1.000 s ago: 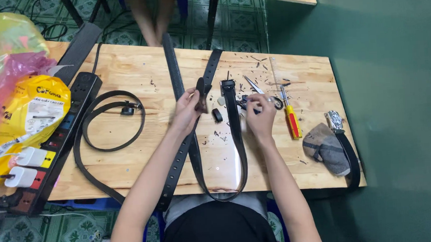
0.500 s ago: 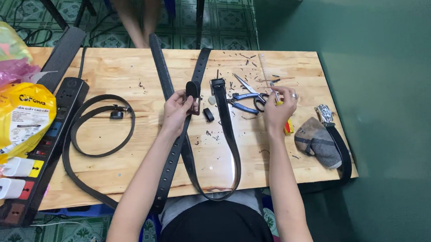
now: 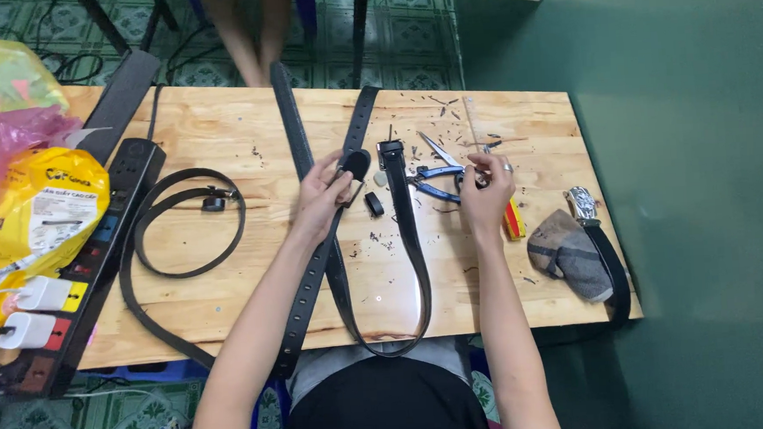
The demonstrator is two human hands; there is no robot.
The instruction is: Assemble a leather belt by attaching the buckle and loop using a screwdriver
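My left hand [image 3: 322, 200] grips the rounded tip of a black belt [image 3: 416, 239]. The belt loops down over the table's near edge and comes back up to its buckle end [image 3: 390, 153]. My right hand [image 3: 487, 198], with a ring on one finger, pinches a thin pale stick [image 3: 473, 131] that points away from me. Blue-handled pliers [image 3: 436, 175] lie between my hands. A small black belt loop [image 3: 374, 203] rests beside the belt. A long punched black belt [image 3: 294, 132] runs under my left forearm.
A coiled black belt [image 3: 182, 225] lies on the left of the wooden table [image 3: 220, 127]. A power strip [image 3: 96, 255] with plugs and a yellow plastic bag [image 3: 38, 211] sit at the left edge. A yellow-red cutter [image 3: 512, 221] and a plaid belt [image 3: 566, 248] with a silver buckle lie to the right. A person's legs [image 3: 254, 30] stand beyond the table.
My right hand has moved right, away from the belt's buckle end, and now pinches the thin stick. My left hand keeps hold of the belt tip.
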